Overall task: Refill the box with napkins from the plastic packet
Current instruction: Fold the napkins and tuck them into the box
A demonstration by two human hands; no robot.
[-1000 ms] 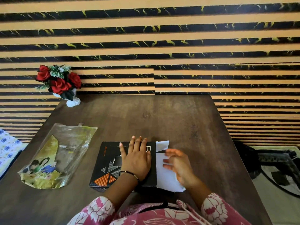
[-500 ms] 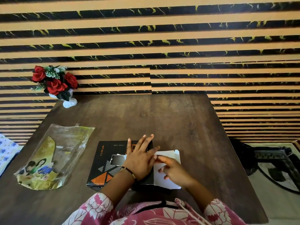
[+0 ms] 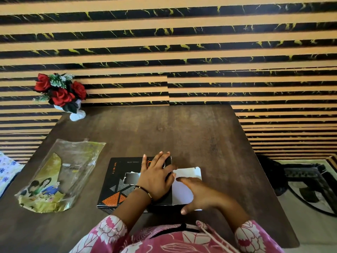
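Observation:
A flat black box [image 3: 116, 181] with orange triangles lies near the table's front edge. Its top has a torn rectangular opening [image 3: 131, 178]. My left hand [image 3: 156, 179] lies flat on the lid, fingers spread toward the box's right end. A white flap [image 3: 189, 172] sticks out from that right end. My right hand [image 3: 200, 194] rests on the flap with fingers apart, thumb at the flap's near edge. The plastic packet [image 3: 60, 176], clear with a yellow-green print, lies flat to the left of the box, touched by neither hand. No napkins are visible.
A white vase of red roses [image 3: 62, 94] stands at the far left corner of the dark wooden table [image 3: 182, 134]. A striped wall rises right behind the table. Dark metal furniture [image 3: 306, 179] sits on the floor to the right.
My right hand has moved left onto the white flap, which now lies lower and flatter. My left hand has turned its fingers toward the box's right end.

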